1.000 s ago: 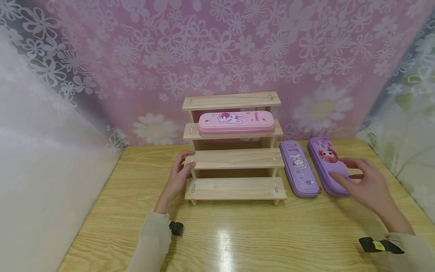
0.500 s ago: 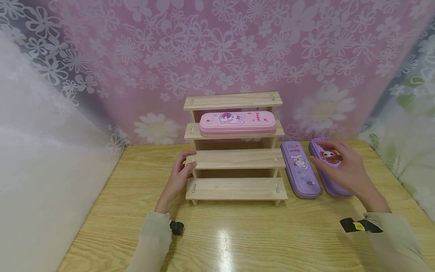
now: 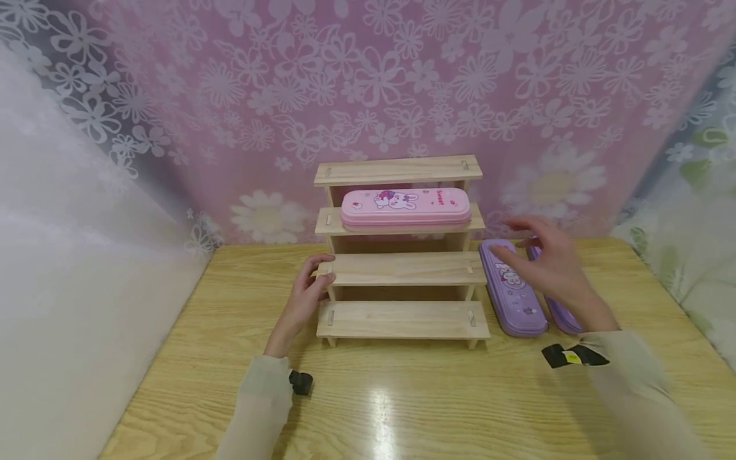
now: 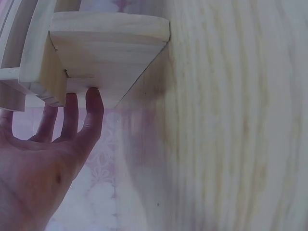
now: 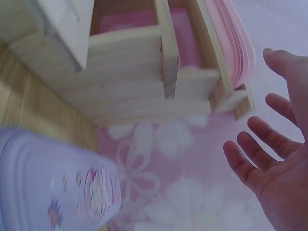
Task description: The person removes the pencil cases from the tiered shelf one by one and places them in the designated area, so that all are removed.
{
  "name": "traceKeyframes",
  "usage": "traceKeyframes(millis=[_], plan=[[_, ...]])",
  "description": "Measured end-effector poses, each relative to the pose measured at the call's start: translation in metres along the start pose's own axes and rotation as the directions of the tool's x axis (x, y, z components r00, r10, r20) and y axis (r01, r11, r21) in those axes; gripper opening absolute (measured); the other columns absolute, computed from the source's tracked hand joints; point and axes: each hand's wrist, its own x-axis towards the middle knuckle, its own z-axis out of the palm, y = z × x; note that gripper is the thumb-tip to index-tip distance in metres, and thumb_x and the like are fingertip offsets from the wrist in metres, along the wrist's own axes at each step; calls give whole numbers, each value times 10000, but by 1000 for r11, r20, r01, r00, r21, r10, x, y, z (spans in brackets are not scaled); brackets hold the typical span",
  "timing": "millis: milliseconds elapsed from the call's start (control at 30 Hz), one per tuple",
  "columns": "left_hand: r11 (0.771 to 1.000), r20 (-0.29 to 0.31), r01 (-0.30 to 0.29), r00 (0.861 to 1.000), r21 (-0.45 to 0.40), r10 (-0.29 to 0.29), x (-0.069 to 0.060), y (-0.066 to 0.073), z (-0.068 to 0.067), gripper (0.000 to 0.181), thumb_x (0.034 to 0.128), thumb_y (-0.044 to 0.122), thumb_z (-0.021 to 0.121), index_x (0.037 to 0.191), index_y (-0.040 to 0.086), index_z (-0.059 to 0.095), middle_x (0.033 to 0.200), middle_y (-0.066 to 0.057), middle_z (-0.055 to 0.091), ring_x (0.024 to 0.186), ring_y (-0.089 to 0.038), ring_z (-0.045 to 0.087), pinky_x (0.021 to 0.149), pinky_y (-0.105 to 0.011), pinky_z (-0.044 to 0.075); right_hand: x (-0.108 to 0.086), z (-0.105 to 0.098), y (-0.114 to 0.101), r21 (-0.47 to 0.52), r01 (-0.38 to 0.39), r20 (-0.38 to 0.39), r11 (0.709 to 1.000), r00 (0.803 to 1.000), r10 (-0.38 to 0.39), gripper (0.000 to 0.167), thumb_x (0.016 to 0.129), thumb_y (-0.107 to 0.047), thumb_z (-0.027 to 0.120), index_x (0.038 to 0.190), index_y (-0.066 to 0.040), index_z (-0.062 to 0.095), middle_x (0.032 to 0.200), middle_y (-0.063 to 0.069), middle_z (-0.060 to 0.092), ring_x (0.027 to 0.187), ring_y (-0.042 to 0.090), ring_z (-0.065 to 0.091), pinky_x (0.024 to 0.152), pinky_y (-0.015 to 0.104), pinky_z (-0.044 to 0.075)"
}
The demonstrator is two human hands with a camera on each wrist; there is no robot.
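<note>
A stepped wooden display rack [image 3: 402, 268] stands on the table, with a pink pencil case [image 3: 397, 217] lying on its second step from the top. My left hand [image 3: 299, 303] grips the rack's left end at the second step from the bottom, thumb on the board; in the left wrist view its fingers [image 4: 94, 103] reach the side panel. My right hand [image 3: 554, 268], holding nothing, hovers with spread fingers over two purple pencil cases. The nearer lavender case [image 3: 517, 310], with a bunny print, lies right beside the rack. The other purple case [image 3: 566, 316] is mostly hidden under the hand.
The wood-grain table [image 3: 368, 396] stretches in front of the rack. A pink floral curtain [image 3: 368, 83] hangs close behind it, and pale sheets [image 3: 69, 287] rise at the left and right sides.
My right hand has moved left and away from me, from beside the far purple case to over both cases, near the rack's right side. The left hand keeps its hold.
</note>
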Motion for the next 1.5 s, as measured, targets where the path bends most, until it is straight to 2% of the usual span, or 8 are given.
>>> traceKeyframes(millis=[133,433,600,667,833,1067,1233,1500], plan=[[1000,-5,-5,1000,-3,5,0,0,1,348,1026,195,571,1370,151,537,1400,-105,498,1017,-202,570,809,-400,558,9,11,-7,61,12,-11,998,1000,-11,536,783,16,839,1285,-70,669,1216,130,664,954,-141,582,785,61,469],[1000,-12,-6,1000,-4,5,1,-1,0,342,1023,200,572,1363,174,544,1422,-82,489,1026,-212,570,823,-438,560,31,34,-21,164,86,-96,983,993,-70,522,742,125,821,1232,45,661,1198,191,662,1075,-41,578,895,81,491],[1000,-6,-5,1000,-17,5,1,0,-1,348,1024,192,573,1369,167,537,1398,-97,498,1053,-227,570,839,-442,561,44,44,-18,184,119,-116,976,988,-99,505,762,94,828,1234,54,654,1215,201,665,1126,142,621,966,135,502],[1000,-5,-10,1000,-19,10,1,0,-1,344,1026,187,572,1368,165,538,1409,-89,490,1045,-223,567,832,-443,560,48,45,-20,187,102,-94,977,992,-85,510,786,56,830,1261,35,646,1244,194,656,1144,255,635,962,144,513],[1000,-9,-12,1000,-15,12,2,1,0,342,1028,191,573,1366,158,539,1412,-93,488,1021,-208,569,817,-439,557,55,47,-25,132,5,-15,991,1000,-3,524,844,-62,819,1323,-6,615,1273,192,623,1138,363,649,889,133,530],[1000,-30,-6,1000,-10,5,2,-2,-1,333,1029,184,572,1360,164,548,1393,-90,496,1015,-208,570,808,-446,552,64,50,-30,96,-132,85,987,989,124,477,874,-165,806,1271,-17,586,1271,202,617,1138,368,641,875,221,503],[1000,-26,-3,1000,-5,3,1,-2,-1,334,1029,194,574,1361,162,550,1411,-87,496,1006,-205,568,816,-442,550,64,53,-32,69,-159,99,985,983,152,515,857,-192,826,1244,-8,542,1250,215,595,1053,365,638,817,255,496],[1000,-30,5,1000,-23,-5,0,0,2,349,1024,183,575,1371,154,544,1370,-106,510,1010,-185,578,807,-413,554,61,49,-36,80,-189,133,979,975,177,569,808,-196,866,1194,2,497,1129,165,532,922,263,544,748,202,425]])
